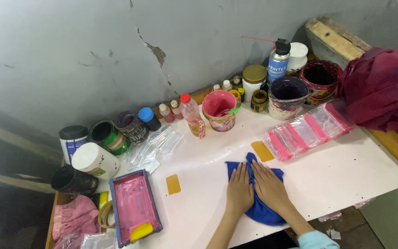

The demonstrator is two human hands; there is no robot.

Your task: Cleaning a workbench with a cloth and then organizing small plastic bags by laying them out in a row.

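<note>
Both hands, left hand (239,190) and right hand (270,186), press flat and open on crumpled blue cloth (259,210); pink-striped clear plastic packets (307,130) lie far right.

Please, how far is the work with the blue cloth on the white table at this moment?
Done, it seems: the blue cloth already lies on the white table, between two yellow tape marks. In hand: the left hand and right hand press flat on it, smoothing. Left: its edges look bunched, and the pink-stained printing frame lies aside, untouched.
</note>
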